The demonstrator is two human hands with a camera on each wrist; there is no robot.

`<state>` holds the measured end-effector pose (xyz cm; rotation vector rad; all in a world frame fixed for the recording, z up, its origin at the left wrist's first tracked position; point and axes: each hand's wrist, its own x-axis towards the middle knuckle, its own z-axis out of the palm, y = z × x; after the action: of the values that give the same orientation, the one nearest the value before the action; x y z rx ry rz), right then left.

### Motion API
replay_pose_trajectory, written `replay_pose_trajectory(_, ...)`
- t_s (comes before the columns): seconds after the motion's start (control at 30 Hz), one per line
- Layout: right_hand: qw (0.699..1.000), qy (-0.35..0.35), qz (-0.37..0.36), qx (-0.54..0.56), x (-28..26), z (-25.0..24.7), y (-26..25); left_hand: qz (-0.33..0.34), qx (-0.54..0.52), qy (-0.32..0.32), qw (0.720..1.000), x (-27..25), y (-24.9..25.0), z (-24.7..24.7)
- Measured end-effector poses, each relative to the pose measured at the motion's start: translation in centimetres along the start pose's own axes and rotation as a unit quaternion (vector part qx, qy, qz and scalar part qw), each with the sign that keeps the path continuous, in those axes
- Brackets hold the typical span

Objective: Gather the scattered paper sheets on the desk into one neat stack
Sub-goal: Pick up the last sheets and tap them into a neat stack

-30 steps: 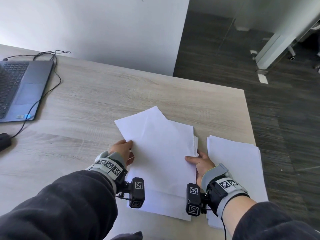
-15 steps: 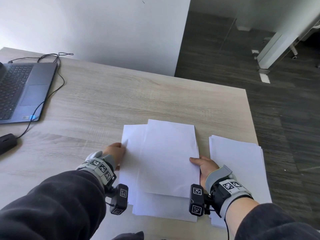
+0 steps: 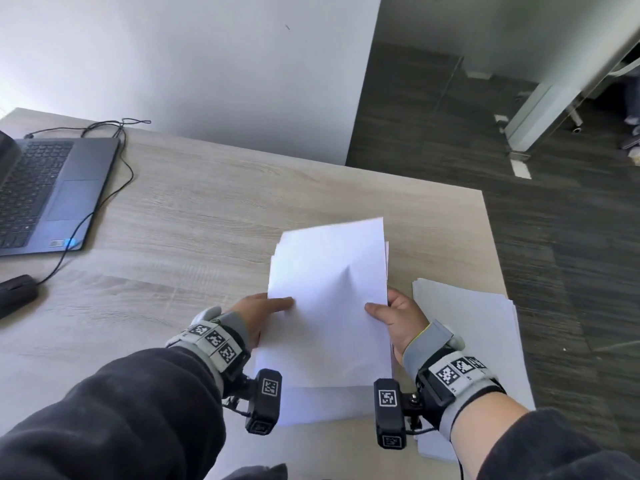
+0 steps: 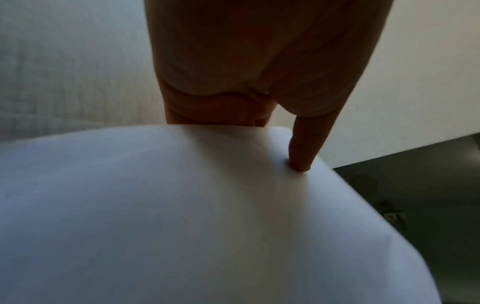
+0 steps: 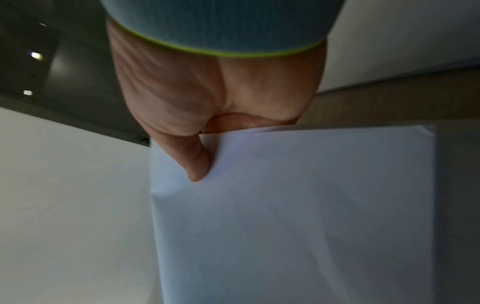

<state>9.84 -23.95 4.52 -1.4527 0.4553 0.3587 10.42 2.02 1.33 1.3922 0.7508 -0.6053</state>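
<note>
A bundle of white paper sheets (image 3: 329,299) is held between both hands above the wooden desk (image 3: 207,216), its far end raised and its edges nearly flush. My left hand (image 3: 266,311) pinches the bundle's left edge, thumb on top (image 4: 303,152). My right hand (image 3: 394,315) pinches the right edge the same way, thumb on top (image 5: 197,164), fingers hidden beneath. More white paper (image 3: 311,403) shows below the bundle's near edge. A second stack of sheets (image 3: 478,337) lies on the desk to the right, under my right wrist.
An open laptop (image 3: 45,188) with a black cable (image 3: 114,188) sits at the far left, a dark mouse (image 3: 15,292) in front of it. The desk's right edge (image 3: 491,237) runs just beyond the right stack, with dark floor past it.
The sheets, fanned out flat a second ago, have been squared together and lifted off the desk. Both hands moved inward and now pinch the bundle's sides.
</note>
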Motion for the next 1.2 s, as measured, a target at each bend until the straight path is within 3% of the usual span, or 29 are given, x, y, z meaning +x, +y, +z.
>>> replay_pose_trajectory(0.1, 0.999, -0.021, -0.046, 0.017, -0.5, -0.5, -2.6, 0.1, -0.029, -0.001, 0.995, -1.6, 2.4, 0.7)
replay_pose_trajectory(0.23, 0.996, -0.046, -0.07, 0.015, -0.8, -1.8, -4.9, 0.232, -0.099, -0.036, 0.967, -4.0, 6.4, 1.5)
replay_pose_trajectory(0.33, 0.993, -0.02, -0.097, -0.063, -0.5, -2.4, -5.1, 0.318, -0.083, -0.076, 0.941, -5.5, 8.2, 1.9)
replay_pose_trajectory(0.4, 0.99, -0.018, -0.128, -0.056, -0.5, -2.6, -5.1, 0.341, -0.055, -0.099, 0.933, -5.7, 8.5, 2.2)
replay_pose_trajectory(0.6, 0.988, -0.046, -0.148, -0.02, -1.1, -2.2, -3.7, 0.298, 0.0, -0.068, 0.952, -3.9, 6.6, 2.8)
replay_pose_trajectory(0.8, 0.982, -0.054, -0.137, -0.115, -0.9, -2.4, -1.4, 0.234, 0.059, -0.013, 0.97, -2.8, 4.8, 3.0)
replay_pose_trajectory(0.9, 0.979, -0.009, -0.114, -0.167, -0.8, -3.2, -0.7, 0.226, 0.108, 0.001, 0.968, -2.5, 4.4, 3.3)
replay_pose_trajectory(0.97, 0.985, 0.017, -0.104, -0.137, -0.9, -3.6, -0.7, 0.218, 0.119, -0.007, 0.969, -2.8, 4.6, 3.9)
replay_pose_trajectory(1.07, 0.988, 0.08, -0.084, -0.099, -1.2, -5.8, 0.0, 0.183, 0.139, -0.025, 0.973, -3.2, 4.5, 6.6)
replay_pose_trajectory(1.2, 0.98, 0.134, -0.04, -0.142, -2.1, -10.5, 2.2, 0.128, 0.179, -0.052, 0.974, -3.4, 2.6, 11.4)
